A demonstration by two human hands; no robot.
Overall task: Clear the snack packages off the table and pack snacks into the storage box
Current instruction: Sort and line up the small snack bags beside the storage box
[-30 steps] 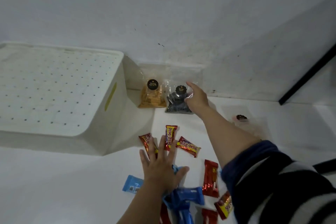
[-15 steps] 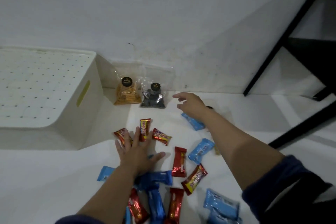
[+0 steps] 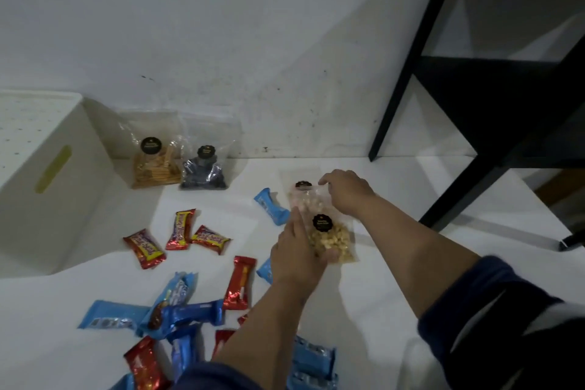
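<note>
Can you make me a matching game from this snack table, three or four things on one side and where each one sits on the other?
Things:
1. bag of yellow sticks
2. bag of dark snacks
3. bag of pale nuts
4. white box

Places:
A. far left of the table
B. under the left hand
C. against the wall, right next to the box
D. against the wall, to the right of the yellow sticks

Pairs: 1-C, 2-D, 3-B, 4-A
</note>
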